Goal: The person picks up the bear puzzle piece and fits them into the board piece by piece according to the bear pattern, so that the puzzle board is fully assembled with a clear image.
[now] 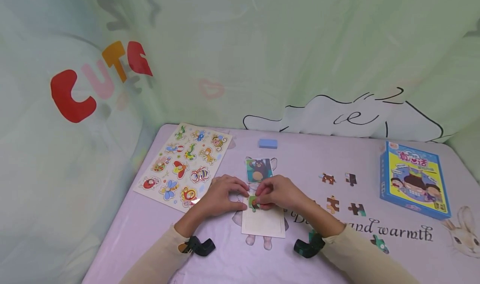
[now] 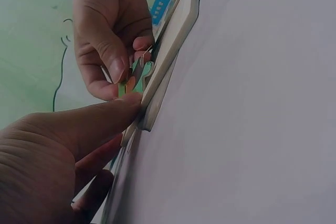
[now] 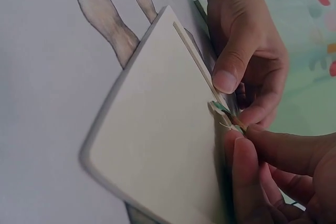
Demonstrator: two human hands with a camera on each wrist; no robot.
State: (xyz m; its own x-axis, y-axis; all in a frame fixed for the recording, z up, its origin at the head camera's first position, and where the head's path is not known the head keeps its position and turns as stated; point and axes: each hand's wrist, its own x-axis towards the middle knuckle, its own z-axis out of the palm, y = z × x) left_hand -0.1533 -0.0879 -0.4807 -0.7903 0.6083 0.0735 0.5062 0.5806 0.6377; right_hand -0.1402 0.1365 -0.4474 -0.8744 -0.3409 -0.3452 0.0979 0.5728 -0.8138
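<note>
Pale sleeves (image 1: pixel 157 255) sit closest, then a shallow cream tray (image 1: pixel 264 227) on the cloth. Over its upper left part, the right hand (image 1: pixel 283 192) pinches a green-and-brown jigsaw piece (image 1: pixel 252 203) between thumb and fingertips; the left hand (image 1: pixel 223 195) has its thumb on the tray's edge, spread apart from a bent forefinger. I'd guess that piece is light, stiff and slightly slick, its tabs easily creased, so best held by opposite edges. Beyond lie a bear card (image 1: pixel 258 170) and, farther, a blue block (image 1: pixel 268 143).
</note>
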